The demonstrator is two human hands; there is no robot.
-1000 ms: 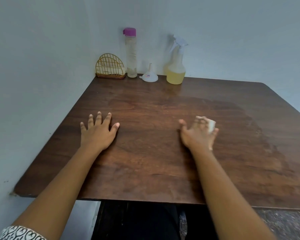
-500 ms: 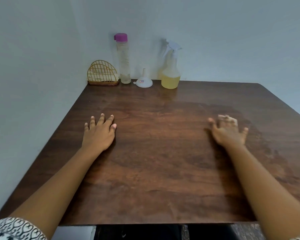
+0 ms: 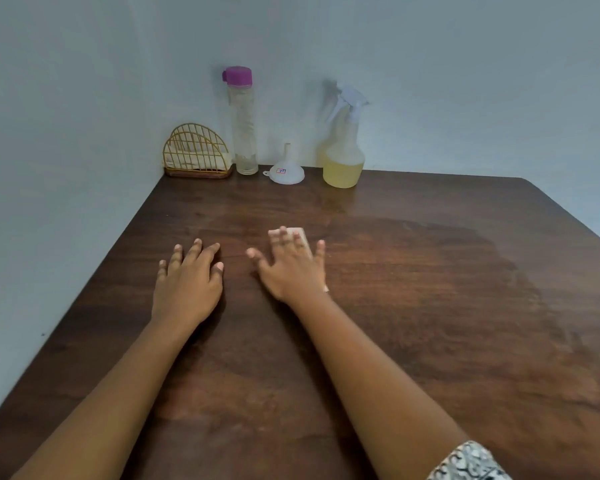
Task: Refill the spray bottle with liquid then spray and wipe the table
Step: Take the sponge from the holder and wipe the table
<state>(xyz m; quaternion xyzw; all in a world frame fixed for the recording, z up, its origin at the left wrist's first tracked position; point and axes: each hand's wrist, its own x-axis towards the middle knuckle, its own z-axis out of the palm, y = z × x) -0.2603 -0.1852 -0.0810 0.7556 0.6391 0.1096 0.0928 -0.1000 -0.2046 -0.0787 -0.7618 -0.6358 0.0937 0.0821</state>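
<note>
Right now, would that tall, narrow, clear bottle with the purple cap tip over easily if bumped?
Probably: the tall, narrow, clear bottle with the purple cap has a small base and looks nearly empty, so likely light. Toppled, its round body would probably roll.

Dark brown wood-grain table [image 3: 430,306], purple-capped clear bottle [image 3: 243,126], pale yellow liquid in the spray bottle [image 3: 343,157], gold wire holder [image 3: 196,154].

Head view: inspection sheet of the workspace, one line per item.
Surface: dark wooden table, duller patch on the right side.
Job's things: clear spray bottle of yellow liquid upright at the back wall; white plastic funnel upside down beside it; pale wiping pad under the right hand.
Clutter: tall clear bottle with purple cap; gold wire holder in the corner.
Grippers: left hand flat, empty; right hand pressing the pad.
Cables: nothing seen.
Surroundings: plain pale walls.
</note>
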